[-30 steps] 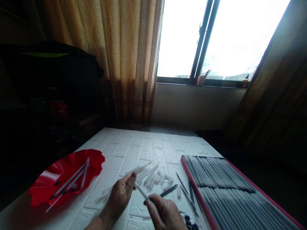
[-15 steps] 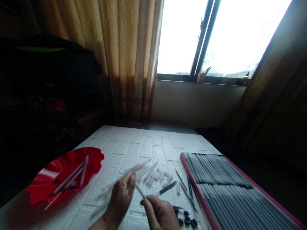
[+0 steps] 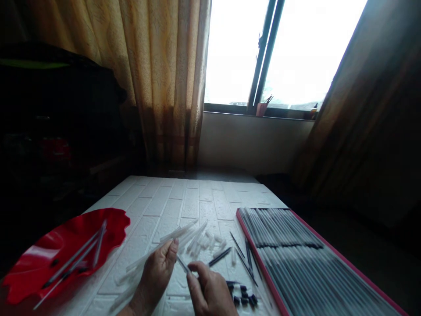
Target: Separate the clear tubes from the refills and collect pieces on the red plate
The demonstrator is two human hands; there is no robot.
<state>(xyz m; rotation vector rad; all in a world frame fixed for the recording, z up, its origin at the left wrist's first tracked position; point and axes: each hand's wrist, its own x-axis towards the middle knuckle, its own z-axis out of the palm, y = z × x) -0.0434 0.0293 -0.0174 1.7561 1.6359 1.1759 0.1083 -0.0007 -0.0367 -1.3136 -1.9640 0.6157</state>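
Observation:
Between my two hands runs a slim, greyish pen [image 3: 182,264], slanting down to the right. My left hand [image 3: 154,272] is closed around its upper end, thumb on top. At the lower end, my right hand [image 3: 210,287] pinches it between thumb and index finger; the tip is hidden there. Clear pen barrels [image 3: 179,232] lie loose behind and beside my left hand. Past my right hand are short clear caps [image 3: 210,241], dark refills [image 3: 219,257] and several small black plugs [image 3: 244,295].
A red wavy-rimmed bowl [image 3: 113,215] at the left holds a few pens, one sticking over its rim. At the right, a pink-edged tray [image 3: 259,267] is packed with two rows of pens. Everything stands on a white brick-patterned table [image 3: 190,206] before a curtain and window.
The head view has turned slightly right, so the whole scene sits further left. My right index finger has lifted and bent over the pen's lower end. Both hands keep hold of the pen.

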